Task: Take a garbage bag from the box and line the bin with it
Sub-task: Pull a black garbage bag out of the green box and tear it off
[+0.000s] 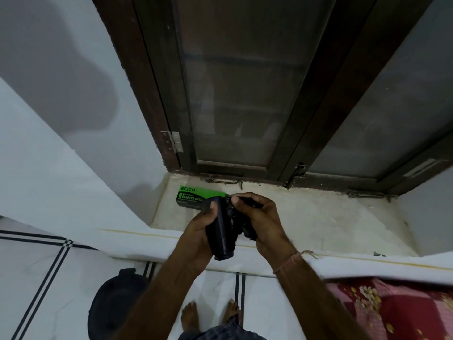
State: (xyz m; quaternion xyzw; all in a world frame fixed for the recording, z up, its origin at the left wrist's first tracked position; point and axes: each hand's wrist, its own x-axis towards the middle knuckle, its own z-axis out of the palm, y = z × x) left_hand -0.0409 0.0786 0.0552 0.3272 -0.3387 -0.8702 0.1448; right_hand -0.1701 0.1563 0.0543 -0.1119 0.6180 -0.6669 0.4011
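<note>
At the lower left of the frame a dark round bin (pixel 115 303) stands on the white tiled floor (pixel 36 278), its inside too dark to read. Above it, left of centre, a green and black garbage bag box (pixel 193 198) lies flat on the pale window sill (pixel 318 224), near the sill's left wall and just short of the window frame; whether anything is inside it cannot be told.

Just right of the box, over the sill's front edge, the left hand (pixel 199 231) wraps its fingers around a black roll of garbage bags (pixel 221 231), thumb pressed on the upper side, the roll standing nearly upright with its lower end past the sill's lip. The right hand (pixel 257 217) touches the same roll from the right, fingers curled closed and pinching loose black film at its top.

The sill to the right of the hands is bare up to the right wall. Behind it the dark wooden window (pixel 245 94) stands shut. At the lower right, a red floral cloth (pixel 392 310) reaches the wall below the sill.
</note>
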